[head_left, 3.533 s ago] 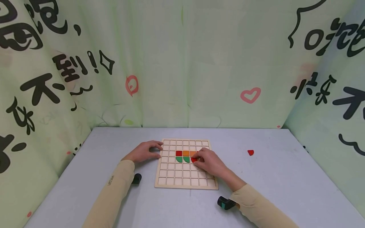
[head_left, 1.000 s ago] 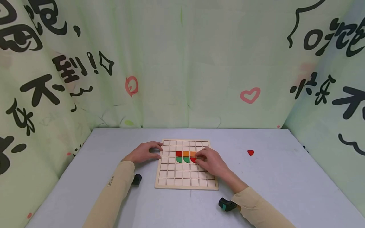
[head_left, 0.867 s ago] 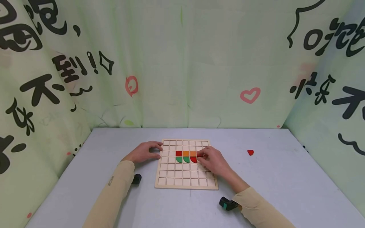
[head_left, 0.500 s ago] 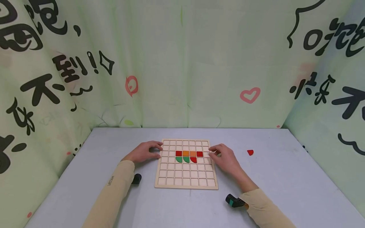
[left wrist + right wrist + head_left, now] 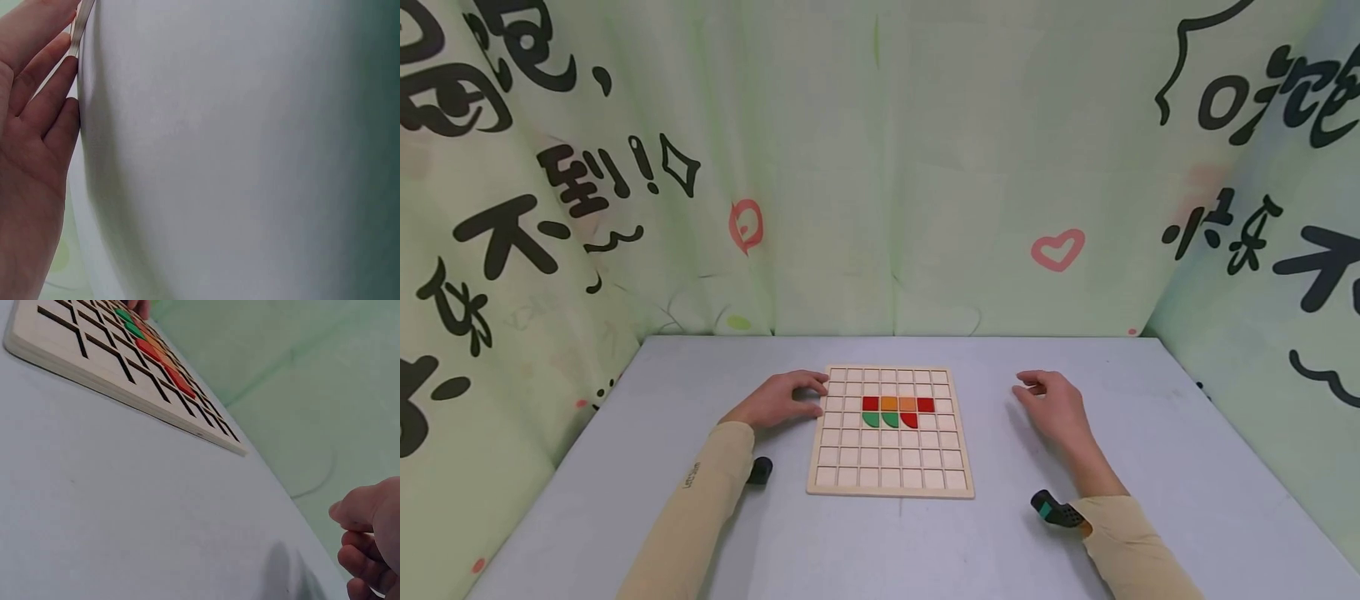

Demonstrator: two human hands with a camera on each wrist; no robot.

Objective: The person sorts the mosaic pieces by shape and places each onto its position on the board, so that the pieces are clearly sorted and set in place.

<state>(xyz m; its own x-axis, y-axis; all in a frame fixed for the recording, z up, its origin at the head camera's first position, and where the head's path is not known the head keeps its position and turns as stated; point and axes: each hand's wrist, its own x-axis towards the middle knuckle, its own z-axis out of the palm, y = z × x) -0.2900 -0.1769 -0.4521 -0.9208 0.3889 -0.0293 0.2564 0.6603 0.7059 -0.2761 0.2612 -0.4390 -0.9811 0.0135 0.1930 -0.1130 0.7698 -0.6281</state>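
A wooden grid board lies flat in the middle of the table. One row of its cells holds a red square tile, two orange tiles and a second red square tile. Below them sit two green quarter-round tiles and a red quarter-round tile. My left hand touches the board's left edge with thumb and relaxed fingers. To the right of the board, above the table, my right hand has loosely bent fingers, with nothing seen between them. It covers the spot where a loose red piece lay.
The white table reaches back to a pale green curtain with black lettering. A black wrist camera hangs at my right sleeve, and another at my left.
My right hand has let go of the red square tile, now in its cell at the row's right end, and has moved right off the board. The loose red piece is now hidden. My left hand stays.
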